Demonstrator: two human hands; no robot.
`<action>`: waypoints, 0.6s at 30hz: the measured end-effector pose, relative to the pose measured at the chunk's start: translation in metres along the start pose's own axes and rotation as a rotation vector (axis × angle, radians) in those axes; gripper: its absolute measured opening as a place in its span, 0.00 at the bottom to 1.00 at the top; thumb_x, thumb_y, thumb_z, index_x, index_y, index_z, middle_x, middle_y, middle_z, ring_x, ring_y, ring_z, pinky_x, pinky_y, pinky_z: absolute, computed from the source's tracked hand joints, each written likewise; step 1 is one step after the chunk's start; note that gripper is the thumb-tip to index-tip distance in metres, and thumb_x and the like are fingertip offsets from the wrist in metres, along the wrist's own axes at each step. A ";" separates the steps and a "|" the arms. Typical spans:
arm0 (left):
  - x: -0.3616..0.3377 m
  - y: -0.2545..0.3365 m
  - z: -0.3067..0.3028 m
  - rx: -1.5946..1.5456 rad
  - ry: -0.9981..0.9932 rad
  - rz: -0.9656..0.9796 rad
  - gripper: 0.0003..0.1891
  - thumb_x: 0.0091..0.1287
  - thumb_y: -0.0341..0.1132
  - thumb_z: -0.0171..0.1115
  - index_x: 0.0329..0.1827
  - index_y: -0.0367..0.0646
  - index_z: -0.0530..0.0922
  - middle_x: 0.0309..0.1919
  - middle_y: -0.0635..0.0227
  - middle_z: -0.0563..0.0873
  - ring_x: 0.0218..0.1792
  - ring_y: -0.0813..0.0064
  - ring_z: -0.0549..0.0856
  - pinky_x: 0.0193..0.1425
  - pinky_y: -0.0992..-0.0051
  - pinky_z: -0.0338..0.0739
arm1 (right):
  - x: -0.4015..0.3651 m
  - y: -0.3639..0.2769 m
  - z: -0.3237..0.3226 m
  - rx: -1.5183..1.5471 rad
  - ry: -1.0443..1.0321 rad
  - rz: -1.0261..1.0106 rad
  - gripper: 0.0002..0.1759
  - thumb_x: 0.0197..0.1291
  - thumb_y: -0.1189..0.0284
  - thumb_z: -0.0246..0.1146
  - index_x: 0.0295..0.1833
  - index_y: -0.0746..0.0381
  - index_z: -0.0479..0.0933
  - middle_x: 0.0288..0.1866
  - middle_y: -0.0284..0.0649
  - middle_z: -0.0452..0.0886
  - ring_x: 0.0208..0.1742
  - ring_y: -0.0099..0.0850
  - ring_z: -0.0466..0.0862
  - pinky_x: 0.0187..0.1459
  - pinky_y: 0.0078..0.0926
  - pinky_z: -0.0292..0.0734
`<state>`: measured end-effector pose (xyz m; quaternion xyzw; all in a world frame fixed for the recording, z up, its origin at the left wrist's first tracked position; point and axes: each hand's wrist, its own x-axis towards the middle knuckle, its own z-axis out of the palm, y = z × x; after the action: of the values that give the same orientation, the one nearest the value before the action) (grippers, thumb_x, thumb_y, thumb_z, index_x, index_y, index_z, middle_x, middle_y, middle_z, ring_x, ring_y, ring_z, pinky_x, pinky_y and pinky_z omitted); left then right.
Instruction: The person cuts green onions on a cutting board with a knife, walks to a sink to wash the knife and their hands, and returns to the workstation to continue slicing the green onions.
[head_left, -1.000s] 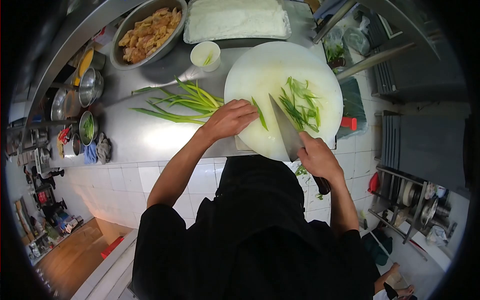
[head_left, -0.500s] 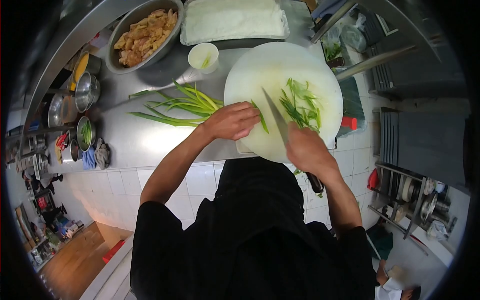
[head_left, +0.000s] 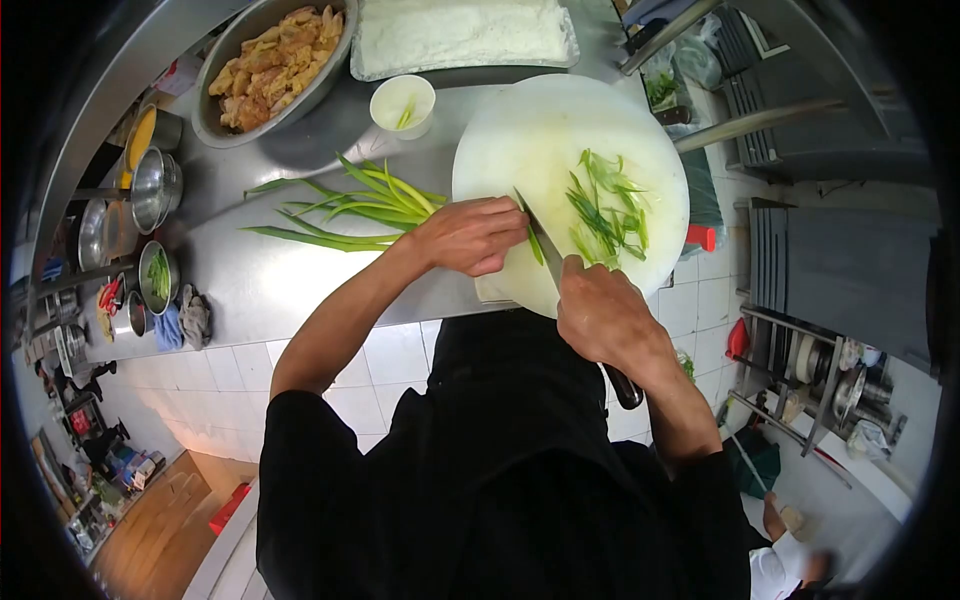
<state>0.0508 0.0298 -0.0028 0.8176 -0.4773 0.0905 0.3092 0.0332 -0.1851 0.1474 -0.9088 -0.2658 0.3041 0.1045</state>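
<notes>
A round white cutting board (head_left: pixel 640 130) lies on the steel counter. On its left edge my left hand (head_left: pixel 472 236) is closed around scallions, whose long green leaves (head_left: pixel 385 203) trail left over the counter; a short green piece pokes out past the fingertips. My right hand (head_left: pixel 608 312) grips a knife (head_left: pixel 541 238), its blade slanting up-left beside that green piece and its dark handle showing below the wrist. Sliced scallion (head_left: pixel 608 215) lies loose on the board, right of the blade.
Behind are a white cup (head_left: pixel 403 106), a bowl of raw meat (head_left: pixel 210 110) and a tray of white powder (head_left: pixel 460 35). Small steel bowls (head_left: pixel 152 195) and cloths (head_left: pixel 193 318) are at left. A person's arm and white clothing (head_left: pixel 775 570) show at lower right.
The knife has moved left, its blade now close to my left fingertips. The sliced scallion is spread a little differently. The whole view has shifted slightly.
</notes>
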 end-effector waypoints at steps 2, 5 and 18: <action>-0.001 -0.002 0.001 -0.010 -0.001 -0.001 0.20 0.46 0.27 0.62 0.45 0.31 0.79 0.44 0.58 0.79 0.47 0.60 0.80 0.53 0.68 0.79 | 0.006 -0.001 0.005 0.005 0.015 0.005 0.10 0.53 0.80 0.55 0.39 0.77 0.72 0.30 0.68 0.80 0.33 0.63 0.84 0.40 0.54 0.81; -0.001 -0.004 0.002 -0.028 0.013 0.004 0.20 0.46 0.27 0.62 0.45 0.31 0.79 0.44 0.59 0.79 0.47 0.60 0.80 0.53 0.68 0.79 | 0.022 0.005 0.018 0.045 0.039 0.004 0.11 0.54 0.79 0.55 0.40 0.77 0.72 0.30 0.69 0.80 0.34 0.64 0.84 0.42 0.56 0.80; -0.002 0.011 0.007 0.073 0.074 -0.097 0.19 0.48 0.28 0.63 0.45 0.36 0.80 0.45 0.61 0.79 0.48 0.61 0.79 0.54 0.66 0.77 | 0.006 0.078 0.007 0.116 0.066 0.112 0.14 0.59 0.75 0.53 0.48 0.71 0.67 0.37 0.65 0.79 0.41 0.63 0.78 0.46 0.59 0.70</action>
<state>0.0400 0.0230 -0.0047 0.8466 -0.4217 0.1227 0.3008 0.0654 -0.2472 0.1113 -0.9242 -0.1931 0.2942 0.1483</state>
